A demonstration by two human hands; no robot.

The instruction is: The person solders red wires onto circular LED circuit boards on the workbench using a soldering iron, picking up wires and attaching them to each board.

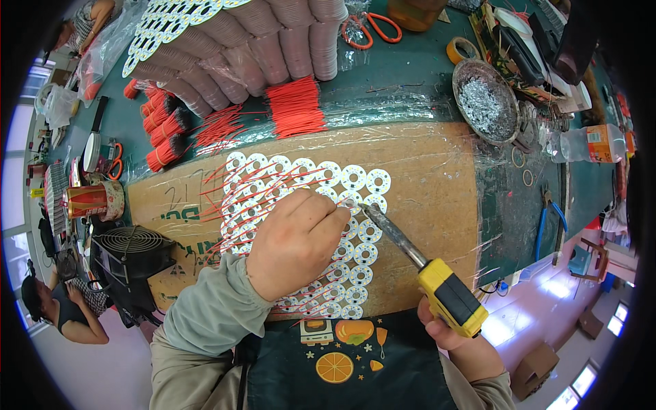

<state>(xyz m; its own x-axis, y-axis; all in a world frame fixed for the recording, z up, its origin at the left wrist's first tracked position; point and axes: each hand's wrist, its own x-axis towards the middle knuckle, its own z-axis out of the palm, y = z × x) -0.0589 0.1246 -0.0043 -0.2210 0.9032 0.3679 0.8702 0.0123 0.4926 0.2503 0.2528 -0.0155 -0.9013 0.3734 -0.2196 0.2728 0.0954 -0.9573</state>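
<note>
Round white LED circuit boards (378, 181) lie in close rows on a cardboard sheet in front of me. Thin red wires (232, 198) run across many of the boards on the left side. My left hand (297, 236) hovers over the middle rows, thumb and fingers pinched together at a board; whatever is between the fingertips is hidden. A yellow and black soldering iron (451, 294) is gripped in my right hand (441, 328). Its metal tip reaches down to a board right beside my left fingertips.
Tall stacks of round boards (266, 55) stand at the back, with red wire bundles (297, 106) before them. At the right are a metal bowl of silvery bits (485, 102) and blue-handled pliers (550, 219). A black fan (130, 249) stands left; another person (68, 307) sits beyond.
</note>
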